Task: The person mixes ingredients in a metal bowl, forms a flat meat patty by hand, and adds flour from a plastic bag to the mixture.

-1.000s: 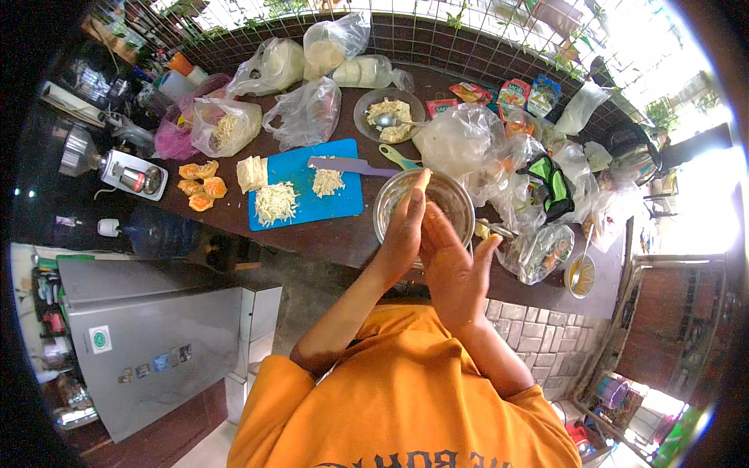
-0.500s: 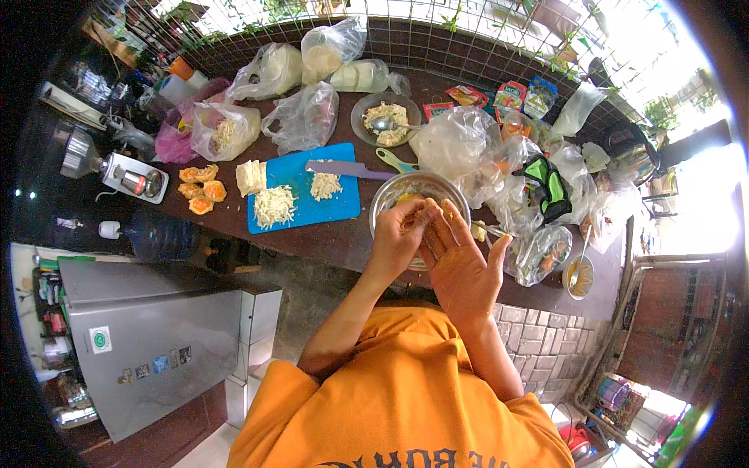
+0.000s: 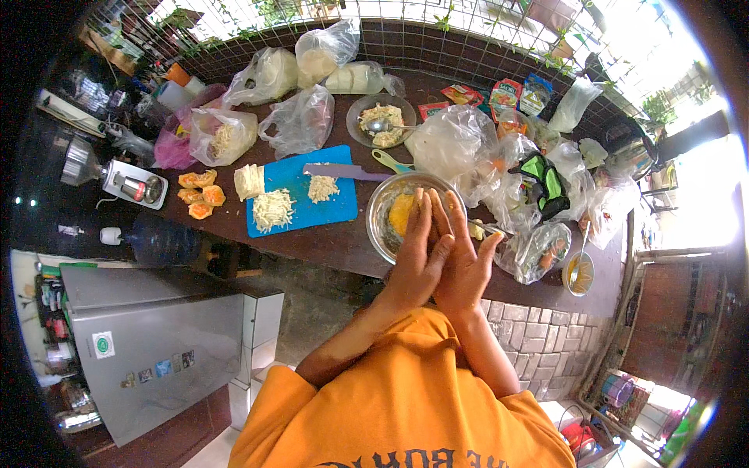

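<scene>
My left hand [image 3: 420, 265] and my right hand [image 3: 462, 271] meet over the near part of a metal mixing bowl [image 3: 374, 222], palms together and fingers stretched out. Whatever may lie between the palms is hidden. An orange-yellow mixture [image 3: 401, 212] shows inside the bowl, left of my fingers. To the left lies a blue cutting board [image 3: 343, 212] with white shreds [image 3: 273, 210] and a finely chopped white heap [image 3: 322, 188]. A purple knife [image 3: 335, 170] rests across the board's far right side, its handle reaching the bowl. A pale block [image 3: 250, 181] sits at the board's left edge.
Several orange filled pieces [image 3: 201, 193] lie farther left. Behind the bowl stand a plate with food and a spoon [image 3: 382, 125] and a green-handled utensil [image 3: 388, 161]. Plastic bags [image 3: 456, 140] crowd the right side, near a small cup [image 3: 578, 274]. A grey refrigerator [image 3: 156, 327] stands lower left.
My left fingers were bent at the right fingertips; now they are straight, with both palms together. Both hands have drawn slightly nearer, uncovering the mixture in the bowl.
</scene>
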### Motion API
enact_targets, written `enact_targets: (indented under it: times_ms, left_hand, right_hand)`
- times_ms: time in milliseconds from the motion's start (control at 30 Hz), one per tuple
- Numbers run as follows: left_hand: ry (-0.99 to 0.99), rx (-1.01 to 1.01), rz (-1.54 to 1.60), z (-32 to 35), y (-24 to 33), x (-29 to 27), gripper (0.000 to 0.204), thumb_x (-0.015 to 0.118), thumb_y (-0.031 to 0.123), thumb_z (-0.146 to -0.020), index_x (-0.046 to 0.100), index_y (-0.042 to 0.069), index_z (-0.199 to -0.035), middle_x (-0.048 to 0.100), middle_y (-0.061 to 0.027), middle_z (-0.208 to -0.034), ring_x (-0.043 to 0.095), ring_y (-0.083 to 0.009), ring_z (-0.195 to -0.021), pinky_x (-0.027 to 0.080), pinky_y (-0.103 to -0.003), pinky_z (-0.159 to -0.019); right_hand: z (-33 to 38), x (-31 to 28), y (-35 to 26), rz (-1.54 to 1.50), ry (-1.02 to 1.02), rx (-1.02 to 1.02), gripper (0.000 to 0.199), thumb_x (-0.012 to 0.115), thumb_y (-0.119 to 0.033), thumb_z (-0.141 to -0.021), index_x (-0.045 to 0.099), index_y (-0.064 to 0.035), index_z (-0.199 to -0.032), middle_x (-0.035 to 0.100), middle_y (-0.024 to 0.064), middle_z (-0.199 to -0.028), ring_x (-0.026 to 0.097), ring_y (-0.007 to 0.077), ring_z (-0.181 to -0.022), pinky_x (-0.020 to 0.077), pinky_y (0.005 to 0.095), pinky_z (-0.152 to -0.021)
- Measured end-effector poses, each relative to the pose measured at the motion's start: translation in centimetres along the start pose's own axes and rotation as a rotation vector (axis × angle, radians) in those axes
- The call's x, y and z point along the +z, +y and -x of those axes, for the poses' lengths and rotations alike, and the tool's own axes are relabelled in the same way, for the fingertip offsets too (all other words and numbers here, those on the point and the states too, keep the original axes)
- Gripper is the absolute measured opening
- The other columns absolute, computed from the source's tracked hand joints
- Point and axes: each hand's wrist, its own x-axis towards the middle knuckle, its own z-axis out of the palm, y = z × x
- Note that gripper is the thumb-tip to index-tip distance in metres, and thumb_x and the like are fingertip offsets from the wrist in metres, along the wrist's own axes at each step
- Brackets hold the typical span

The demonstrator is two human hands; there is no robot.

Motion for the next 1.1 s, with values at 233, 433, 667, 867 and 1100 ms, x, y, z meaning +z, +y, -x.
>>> enact_targets:
  times_ms: [233,433,667,867,1100]
  left_hand:
    - [-0.076,0.126,-0.024,1.6,-1.0,1.2,0.085,0.042,0.045,-0.108,0.01,-0.014,-0.159,0.012,-0.0388,-0.165,0.007,-0.056,-0.155,0.005,-0.058,-0.127]
    - [-0.04,-0.079,0.243,-2.1,-3.9,-0.6,0.076,0.042,0.038,-0.112,0.008,-0.007,-0.164,0.015,-0.025,-0.171,0.012,-0.0367,-0.16,0.01,-0.042,-0.129]
    - [-0.179,0.203,0.178,3.0,0.2,1.2,0.095,0.037,0.066,-0.106,0.001,0.002,-0.167,-0.006,-0.0204,-0.174,-0.006,-0.0331,-0.161,-0.003,-0.05,-0.127]
    - [0.018,0.115,0.109,-1.6,-3.6,-0.1,0.085,0.039,0.05,-0.111,0.004,-0.006,-0.164,0.006,-0.025,-0.172,0.004,-0.0345,-0.161,0.006,-0.042,-0.129]
    - [-0.106,0.149,0.022,1.5,-0.2,2.2,0.081,0.039,0.045,-0.112,0.004,-0.007,-0.163,0.004,-0.027,-0.172,0.004,-0.0377,-0.161,0.011,-0.043,-0.129]
  right_hand:
    - [-0.3,-2.4,2.6,0.47,0.011,-0.088,0.111,0.009,-0.086,-0.093,0.014,-0.0037,-0.167,0.012,0.0105,-0.175,0.006,0.0255,-0.161,0.0,0.0388,-0.13]
    - [1.6,0.3,5.0,0.377,0.085,0.045,0.103,0.01,-0.083,-0.097,0.008,-0.0099,-0.169,0.011,0.0077,-0.175,0.004,0.0257,-0.161,-0.0007,0.0415,-0.129]
    - [-4.0,-2.6,1.5,0.269,0.131,-0.103,0.09,0.017,-0.071,-0.106,0.023,-0.0042,-0.165,0.024,0.0092,-0.172,0.016,0.0246,-0.16,0.0077,0.0393,-0.13]
    - [2.8,0.9,5.3,0.478,0.088,-0.008,0.096,0.009,-0.076,-0.102,0.012,-0.0055,-0.168,0.007,0.0094,-0.176,0.004,0.0255,-0.162,-0.0028,0.0385,-0.129]
    - [-2.5,-4.4,2.2,0.388,-0.013,-0.043,0.087,0.014,-0.071,-0.106,0.015,-0.0088,-0.168,0.015,0.0071,-0.175,0.008,0.0237,-0.161,0.0021,0.041,-0.13]
